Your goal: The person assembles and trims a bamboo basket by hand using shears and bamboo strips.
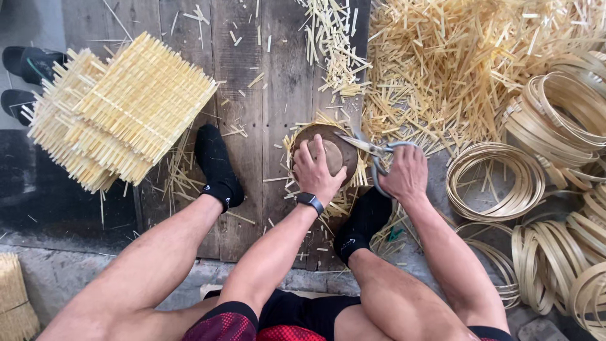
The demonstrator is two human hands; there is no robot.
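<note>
My left hand (319, 169) presses down on a round brown disc (334, 146) that lies on a woven bamboo mat whose strip ends (291, 140) stick out around it. A black watch sits on that wrist. My right hand (404, 177) grips large metal scissors (372, 148), whose blades point left toward the disc's upper right edge, over the mat's protruding strips.
A stack of square woven bamboo mats (120, 113) lies at the left on the wooden boards. Loose bamboo strips (454, 63) are heaped at the upper right. Several bamboo hoops (555, 113) pile at the right. My feet in black socks (218, 167) rest on the boards.
</note>
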